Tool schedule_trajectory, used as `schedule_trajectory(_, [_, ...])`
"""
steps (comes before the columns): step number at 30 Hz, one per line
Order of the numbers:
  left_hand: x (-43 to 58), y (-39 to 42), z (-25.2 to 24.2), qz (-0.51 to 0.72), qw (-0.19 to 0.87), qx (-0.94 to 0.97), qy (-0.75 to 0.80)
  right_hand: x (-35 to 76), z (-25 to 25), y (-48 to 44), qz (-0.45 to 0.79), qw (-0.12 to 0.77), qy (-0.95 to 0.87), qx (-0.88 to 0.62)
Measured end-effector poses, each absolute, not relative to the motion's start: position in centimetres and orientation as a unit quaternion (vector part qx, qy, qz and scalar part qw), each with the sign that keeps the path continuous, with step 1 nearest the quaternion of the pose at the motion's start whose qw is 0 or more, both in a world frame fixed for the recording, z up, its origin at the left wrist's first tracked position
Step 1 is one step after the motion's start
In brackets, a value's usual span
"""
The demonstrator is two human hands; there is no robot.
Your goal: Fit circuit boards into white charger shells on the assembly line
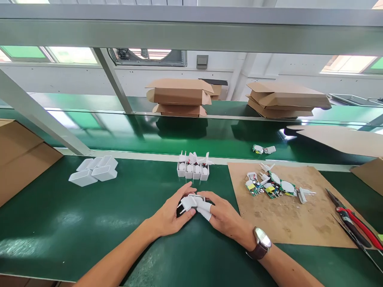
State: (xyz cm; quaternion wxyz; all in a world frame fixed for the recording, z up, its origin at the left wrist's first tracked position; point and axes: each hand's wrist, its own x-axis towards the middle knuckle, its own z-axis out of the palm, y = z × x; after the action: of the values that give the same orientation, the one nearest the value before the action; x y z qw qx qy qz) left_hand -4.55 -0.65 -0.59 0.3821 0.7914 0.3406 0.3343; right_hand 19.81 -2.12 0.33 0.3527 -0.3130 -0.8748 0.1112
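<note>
A white power adapter [188, 202] with two plug pins is held between my two hands, low over the green work surface in the middle. My left hand [175, 211] curls around its left side, the thumb near the bottom. From the right, my right hand [223, 215] grips it; white coverings wrap some of its fingertips. The fingers hide much of the adapter's body. Just beyond my hands stands a row of several open white adapter cases [193, 170], with plug pieces lying on top. At the left lie several white case shells [94, 170] in a cluster.
On the right, a brown cardboard sheet [287, 223] carries several green circuit boards [271, 185] with plugs. Red-handled pliers [356, 223] and tweezers [356, 235] lie at its right edge. Another board [263, 149] sits on the green belt [125, 135] behind. Cardboard boxes [179, 95] stand farther back.
</note>
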Motion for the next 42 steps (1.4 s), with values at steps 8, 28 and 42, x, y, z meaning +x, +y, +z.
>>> schedule_trajectory(8, [-4.1,-0.7,-0.9,0.397,0.334,0.784,0.341,20.0,0.0,-2.1,0.104,0.361,-0.869,-0.321])
schedule_trajectory(28, [-3.8,-0.5,0.1,0.412,0.313,0.766,0.381,19.4,0.7,-1.9,0.158,0.318,-0.865,-0.355])
schedule_trajectory(42, [-3.0,-1.3,-0.2,0.430,0.156,0.828,0.324,17.7,-0.2,-2.2,0.674,0.400,-0.499,-0.368])
